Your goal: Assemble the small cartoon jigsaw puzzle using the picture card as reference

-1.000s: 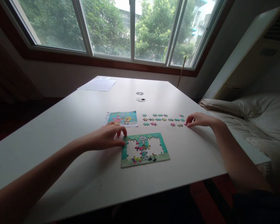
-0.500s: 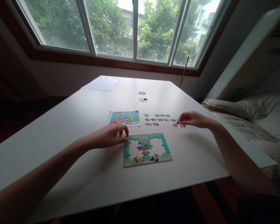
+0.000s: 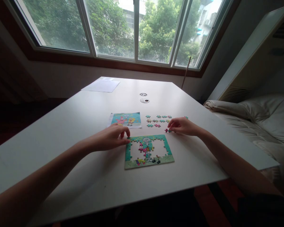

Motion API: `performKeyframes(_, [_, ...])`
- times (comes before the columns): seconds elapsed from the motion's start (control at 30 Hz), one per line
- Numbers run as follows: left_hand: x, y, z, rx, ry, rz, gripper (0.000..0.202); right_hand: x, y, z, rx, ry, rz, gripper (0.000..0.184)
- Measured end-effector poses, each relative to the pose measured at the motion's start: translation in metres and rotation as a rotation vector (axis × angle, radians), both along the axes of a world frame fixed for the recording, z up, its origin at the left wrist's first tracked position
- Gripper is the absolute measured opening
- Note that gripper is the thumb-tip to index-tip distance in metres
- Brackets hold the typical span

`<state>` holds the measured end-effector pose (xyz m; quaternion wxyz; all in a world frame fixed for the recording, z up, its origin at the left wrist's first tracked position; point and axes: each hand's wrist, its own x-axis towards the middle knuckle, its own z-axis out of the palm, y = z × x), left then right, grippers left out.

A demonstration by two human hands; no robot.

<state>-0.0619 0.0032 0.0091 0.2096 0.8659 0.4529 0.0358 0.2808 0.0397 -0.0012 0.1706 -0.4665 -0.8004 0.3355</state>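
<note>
A partly filled jigsaw puzzle (image 3: 146, 142) lies flat near the table's front edge, its border joined and a cartoon figure down its middle, with a gap on either side. My left hand (image 3: 117, 136) rests at the puzzle's upper left corner, fingers bent and apart, holding nothing. Between the fingertips of my right hand (image 3: 183, 125) is a dark pink and teal puzzle piece (image 3: 167, 130), just above the puzzle's upper right corner. Several loose pieces (image 3: 155, 121) sit in rows behind the puzzle; my right hand hides some of them.
A printed reference picture (image 3: 125, 119) lies behind my left hand. White paper sheets (image 3: 101, 85) are at the table's far left. Two round fittings (image 3: 144, 100) are set in the white table (image 3: 68, 126). A pale sofa (image 3: 269, 123) stands on the right.
My right hand has moved left and slightly nearer, bringing the puzzle piece from the right end of the loose rows toward the puzzle. My left hand has stayed in place.
</note>
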Motion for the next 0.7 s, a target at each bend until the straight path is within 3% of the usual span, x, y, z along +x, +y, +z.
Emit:
performKeyframes(0.43, [-0.001,0.001,-0.002,0.015,-0.009,-0.006,0.031,-0.004,-0.001,0.002,0.152,-0.008,0.032,0.023])
performKeyframes(0.7, [0.007,0.0,-0.006,0.104,-0.108,0.028,0.027,-0.03,-0.018,0.003,0.078,0.193,0.106,0.025])
